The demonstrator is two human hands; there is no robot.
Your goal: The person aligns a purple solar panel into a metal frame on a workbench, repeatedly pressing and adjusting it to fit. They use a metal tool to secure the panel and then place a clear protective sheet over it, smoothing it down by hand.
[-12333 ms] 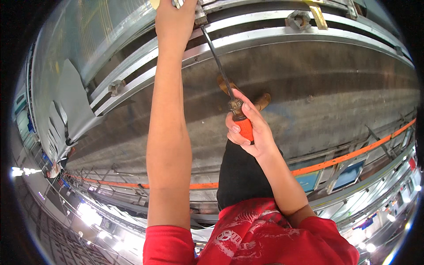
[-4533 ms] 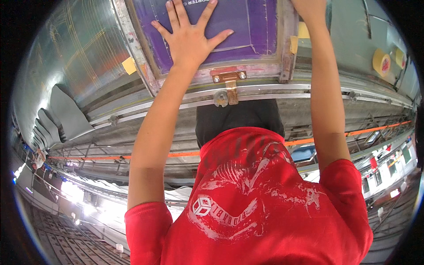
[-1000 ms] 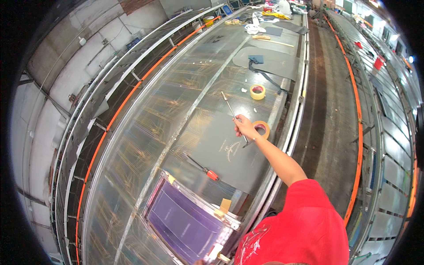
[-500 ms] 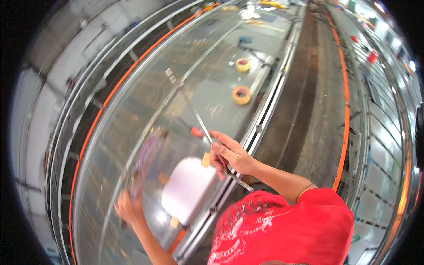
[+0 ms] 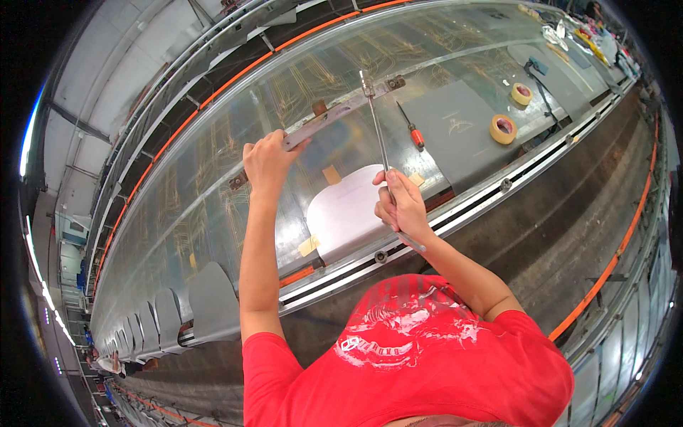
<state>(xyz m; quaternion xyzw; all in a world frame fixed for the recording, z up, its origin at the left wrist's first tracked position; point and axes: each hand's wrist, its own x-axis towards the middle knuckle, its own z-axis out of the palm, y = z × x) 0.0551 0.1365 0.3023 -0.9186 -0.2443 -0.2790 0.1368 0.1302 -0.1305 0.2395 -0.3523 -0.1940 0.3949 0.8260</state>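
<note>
My left hand (image 5: 268,164) is closed round the near end of a flat metal bar (image 5: 334,119), which lies slantwise over the glossy grey table. A small brown block (image 5: 319,107) stands beside the bar's middle. My right hand (image 5: 403,203) grips a long steel socket wrench (image 5: 380,128) by its shaft. Its head rises close to the bar's far end, though I cannot tell whether they touch. Under my right hand lies a white rounded sheet (image 5: 345,213), held by yellow tape pieces (image 5: 332,175). A red-handled screwdriver (image 5: 415,135) rests right of the wrench.
Two tape rolls (image 5: 503,129) sit on a grey sheet (image 5: 455,128) to the right. A metal rail (image 5: 484,196) edges the near side. Several grey rounded flaps (image 5: 213,299) line the near edge at left. Cloths (image 5: 555,35) lie at the far right.
The view has swung leftward. My left hand, blurred and lower before, now holds the bar farther forward. My right hand still grips the wrench, now held more upright in the picture.
</note>
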